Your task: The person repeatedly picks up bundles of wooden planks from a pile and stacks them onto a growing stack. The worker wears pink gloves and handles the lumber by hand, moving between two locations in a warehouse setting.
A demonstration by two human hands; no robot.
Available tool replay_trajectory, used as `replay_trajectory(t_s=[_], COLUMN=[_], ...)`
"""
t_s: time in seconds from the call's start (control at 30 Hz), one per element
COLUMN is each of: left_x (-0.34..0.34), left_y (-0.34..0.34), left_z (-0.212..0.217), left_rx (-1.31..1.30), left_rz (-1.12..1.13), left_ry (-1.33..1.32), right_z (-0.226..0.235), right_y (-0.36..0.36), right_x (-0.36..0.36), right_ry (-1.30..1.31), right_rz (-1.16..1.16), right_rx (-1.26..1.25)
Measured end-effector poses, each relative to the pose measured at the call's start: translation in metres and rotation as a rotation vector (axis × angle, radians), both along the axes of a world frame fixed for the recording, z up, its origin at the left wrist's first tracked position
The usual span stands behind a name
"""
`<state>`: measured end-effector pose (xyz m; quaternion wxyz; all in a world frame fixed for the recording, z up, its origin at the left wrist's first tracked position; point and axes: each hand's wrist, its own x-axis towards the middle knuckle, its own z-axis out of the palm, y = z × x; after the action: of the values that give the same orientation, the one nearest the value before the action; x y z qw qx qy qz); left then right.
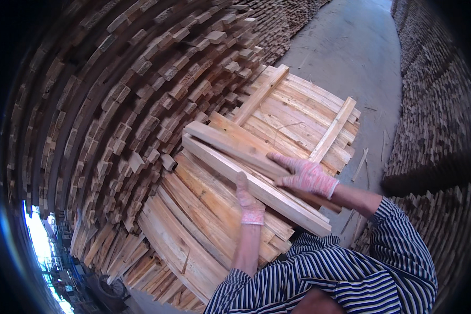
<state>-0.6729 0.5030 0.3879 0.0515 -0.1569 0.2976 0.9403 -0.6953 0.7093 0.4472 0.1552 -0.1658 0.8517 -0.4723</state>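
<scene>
Both my hands wear pale gloves with red-pink flecks. My left hand [250,204] is at the near side of a long pale wooden board [256,188] turned on its edge. Its thumb points up against the wood, and the other fingers are mostly hidden. Just beyond, my right hand [309,175] grips a second wooden board [235,149], fingers over its upper side. The two boards lie side by side, slanting from upper left to lower right. Beneath them is a stack of loose boards [193,209].
Farther off, a layer of boards [298,112] carries two crosswise strips, a left strip [261,94] and a right strip [334,131]. A tall wall of stacked timber [125,104] rises close on the left. More stacked timber [434,115] stands right, across a concrete aisle [350,47] with wood scraps.
</scene>
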Motion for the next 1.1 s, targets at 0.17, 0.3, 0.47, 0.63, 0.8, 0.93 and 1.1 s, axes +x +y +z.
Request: replay_trajectory(t_s=[0.17,0.3,0.47,0.63,0.8,0.93,1.1], left_x=[-0.008,-0.018,-0.028,-0.032,-0.023,-0.020,-0.029], left_y=[-0.004,0.010,0.019,0.028,0.007,0.016,0.045], left_z=[0.010,0.022,0.019,0.012,0.008,0.023,0.036], left_rx=[0.052,-0.052,-0.163,-0.070,-0.083,0.047,-0.062], left_rz=[-0.088,-0.110,0.069,0.043,0.020,-0.131,-0.048], left_ry=[-0.061,-0.225,-0.252,-0.215,-0.096,-0.274,-0.214], right_z=[0.002,-0.041,-0.059,-0.052,0.001,0.051,0.028], right_y=[0.031,0.021,-0.015,-0.014,-0.039,-0.023,-0.009], right_x=[-0.064,-0.102,-0.092,-0.102,-0.051,-0.022,-0.033], right_ry=[0.024,0.193,0.114,0.114,0.294,-0.058,-0.020], right_rz=[-0.168,-0.126,-0.122,-0.100,0.019,0.159,0.001], right_rx=[0.140,0.305,0.222,0.366,0.285,0.194,0.168])
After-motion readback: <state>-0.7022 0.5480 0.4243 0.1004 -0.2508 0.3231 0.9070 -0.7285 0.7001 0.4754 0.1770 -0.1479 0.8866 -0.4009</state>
